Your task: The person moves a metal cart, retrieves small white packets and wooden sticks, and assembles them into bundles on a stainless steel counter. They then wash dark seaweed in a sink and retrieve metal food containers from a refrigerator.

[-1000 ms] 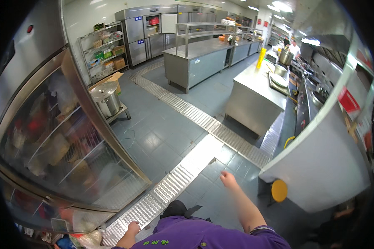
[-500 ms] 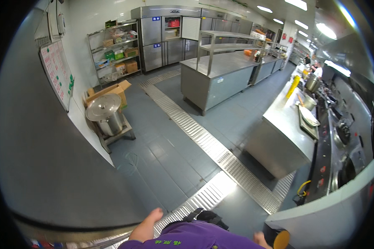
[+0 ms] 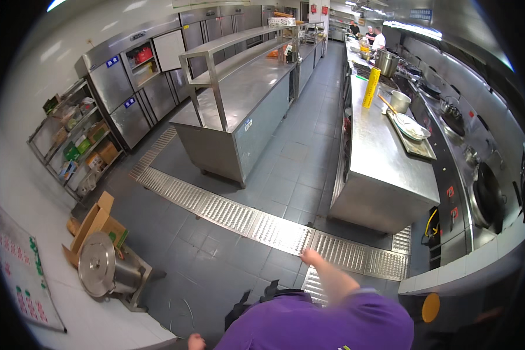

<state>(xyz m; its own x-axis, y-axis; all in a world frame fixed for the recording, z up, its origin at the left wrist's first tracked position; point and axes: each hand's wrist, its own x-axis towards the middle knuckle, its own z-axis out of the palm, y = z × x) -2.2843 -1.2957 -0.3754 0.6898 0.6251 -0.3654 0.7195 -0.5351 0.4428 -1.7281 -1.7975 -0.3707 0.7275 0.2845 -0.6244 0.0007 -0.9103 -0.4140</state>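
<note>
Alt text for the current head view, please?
A purple-shirted person in a kitchen holds out the right hand, apparently empty, before a metal floor grating; the left hand barely shows at the lower edge. Steel counters stand ahead; a lidded pot sits at left beside a cardboard box.

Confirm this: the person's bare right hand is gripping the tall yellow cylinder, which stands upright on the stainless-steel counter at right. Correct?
Not quite: the bare right hand isn't gripping the tall yellow cylinder. The head view shows that hand well apart from it, against the ribbed metal floor grating. The rest holds: it stands upright on the stainless-steel counter.
</note>
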